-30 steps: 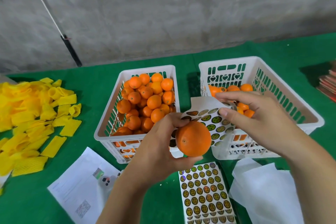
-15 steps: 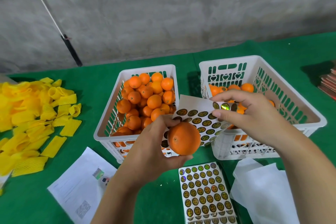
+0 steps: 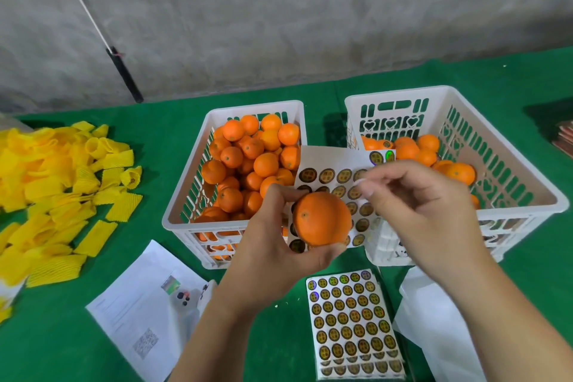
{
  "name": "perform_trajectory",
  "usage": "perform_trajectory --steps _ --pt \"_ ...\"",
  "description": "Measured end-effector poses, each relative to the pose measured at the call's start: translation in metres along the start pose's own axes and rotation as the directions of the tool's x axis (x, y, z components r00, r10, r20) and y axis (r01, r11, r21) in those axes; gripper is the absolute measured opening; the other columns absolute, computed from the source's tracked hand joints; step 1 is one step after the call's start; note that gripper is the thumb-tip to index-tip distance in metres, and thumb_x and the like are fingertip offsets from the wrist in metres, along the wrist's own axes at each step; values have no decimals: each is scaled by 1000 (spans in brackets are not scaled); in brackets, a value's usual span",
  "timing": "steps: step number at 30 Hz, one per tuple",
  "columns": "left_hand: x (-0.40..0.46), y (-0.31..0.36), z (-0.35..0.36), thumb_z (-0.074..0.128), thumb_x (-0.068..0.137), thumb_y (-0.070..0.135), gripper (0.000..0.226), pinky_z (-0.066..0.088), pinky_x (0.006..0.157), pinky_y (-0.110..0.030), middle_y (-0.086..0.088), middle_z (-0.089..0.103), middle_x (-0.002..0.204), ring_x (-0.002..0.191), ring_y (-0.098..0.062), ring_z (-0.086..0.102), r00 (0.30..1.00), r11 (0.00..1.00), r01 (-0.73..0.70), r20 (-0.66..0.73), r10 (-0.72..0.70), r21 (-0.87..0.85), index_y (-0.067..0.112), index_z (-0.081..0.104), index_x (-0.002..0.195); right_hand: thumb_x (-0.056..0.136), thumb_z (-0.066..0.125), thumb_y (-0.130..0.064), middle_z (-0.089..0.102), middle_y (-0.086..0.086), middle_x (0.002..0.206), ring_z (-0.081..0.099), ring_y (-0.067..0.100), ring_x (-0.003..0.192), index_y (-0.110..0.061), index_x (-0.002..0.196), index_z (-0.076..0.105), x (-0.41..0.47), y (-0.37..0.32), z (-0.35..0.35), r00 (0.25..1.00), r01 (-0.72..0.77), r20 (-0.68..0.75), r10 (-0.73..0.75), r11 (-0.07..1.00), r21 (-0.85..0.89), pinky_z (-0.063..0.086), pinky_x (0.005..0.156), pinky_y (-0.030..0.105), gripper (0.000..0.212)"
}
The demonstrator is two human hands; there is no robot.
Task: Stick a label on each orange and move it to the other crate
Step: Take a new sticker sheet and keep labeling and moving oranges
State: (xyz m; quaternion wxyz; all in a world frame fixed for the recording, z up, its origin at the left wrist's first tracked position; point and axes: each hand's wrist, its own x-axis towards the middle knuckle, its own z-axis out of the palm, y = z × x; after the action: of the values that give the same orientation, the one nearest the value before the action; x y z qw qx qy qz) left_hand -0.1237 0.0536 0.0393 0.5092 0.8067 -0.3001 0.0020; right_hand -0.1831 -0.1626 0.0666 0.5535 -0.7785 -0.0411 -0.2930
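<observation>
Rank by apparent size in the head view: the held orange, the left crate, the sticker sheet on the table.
1. Left crate
2. Sticker sheet
3. Held orange, though nearness to the camera enlarges it

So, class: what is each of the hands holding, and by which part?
Left hand grips the orange around its sides, sticker sheet behind it. Right hand pinches at the sheet; whether it holds a label cannot be told.

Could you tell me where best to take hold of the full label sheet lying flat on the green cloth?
Probably at the label sheet's far left corner, coming from above and sliding a fingertip under the edge. It lies flat on the table, so only its thin edges offer a grip, and that corner sits clear of the white paper.
</observation>
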Motion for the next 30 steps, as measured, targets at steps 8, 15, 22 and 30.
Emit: perform_trajectory --steps 8,15,22,30 --pt "6 5 8 92 72 58 74 62 85 -49 5 68 129 113 -25 71 999 978 48 15 -46 -204 26 51 124 93 76 -25 64 -2 98 64 18 94 -30 105 77 -6 -1 9 986 61 155 -54 997 -40 48 82 19 14" --pt "9 4 8 92 76 51 70 60 79 -53 1 69 118 103 -30 71 999 986 -23 25 28 -165 20 52 124 90 62 -70 37 -8 118 48 10 117 -48 148 50 -30 5 30 970 33 245 10 984 -173 45 90 10 63" --pt "10 2 9 93 77 43 67 59 85 -53 5 68 125 111 -30 68 995 984 9 -92 -26 -175 23 49 124 85 57 -80 55 -19 124 61 3 111 -55 143 54 -28 -3 44 972 -225 119 204 953 201 51 89 16 63" --pt "8 15 17 94 77 36 67 59 91 -51 4 63 133 121 -28 65 982 972 -141 -151 113 -189 29 50 127 89 55 -61 70 3 108 67 33 106 -33 98 71 -3 -12 54 903 -391 -5 429 828 402 58 87 55 34"
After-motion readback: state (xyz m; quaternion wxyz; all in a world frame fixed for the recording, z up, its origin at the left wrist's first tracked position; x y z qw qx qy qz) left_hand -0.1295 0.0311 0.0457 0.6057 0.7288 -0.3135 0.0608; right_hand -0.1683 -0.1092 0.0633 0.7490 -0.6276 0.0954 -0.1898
